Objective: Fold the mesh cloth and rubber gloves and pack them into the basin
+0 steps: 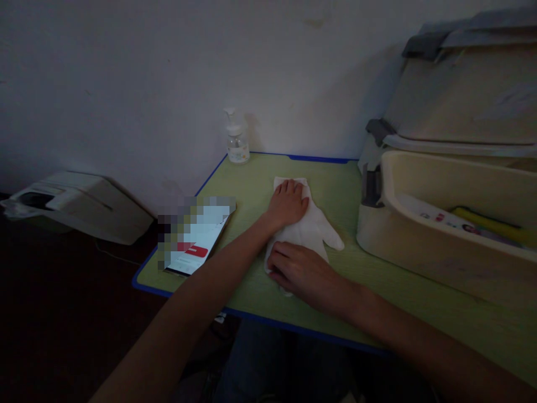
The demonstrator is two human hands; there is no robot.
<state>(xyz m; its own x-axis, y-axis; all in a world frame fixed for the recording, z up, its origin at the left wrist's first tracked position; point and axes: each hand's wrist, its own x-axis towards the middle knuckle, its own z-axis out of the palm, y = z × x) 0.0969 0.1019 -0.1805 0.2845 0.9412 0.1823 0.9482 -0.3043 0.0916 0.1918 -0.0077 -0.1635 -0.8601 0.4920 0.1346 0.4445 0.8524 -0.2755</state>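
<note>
A white glove [316, 229], or a cloth cut like a mitten, lies flat on the green tabletop, its thumb-like part pointing right. My left hand [289, 202] rests flat on the far part of it, fingers stretched out and slightly spread. Closer to me, my right hand [304, 274] bends its fingers over the glove's near left side. Its fingertips are partly hidden, and they appear to pinch the fabric there.
A lit phone [199, 240] lies to the left. A clear pump bottle [238, 145] stands at the far corner. On the right is an open cream storage box [403, 235] with items inside. The table [260, 168] has a blue edge; a white bin-like object [100, 207] lies beyond it.
</note>
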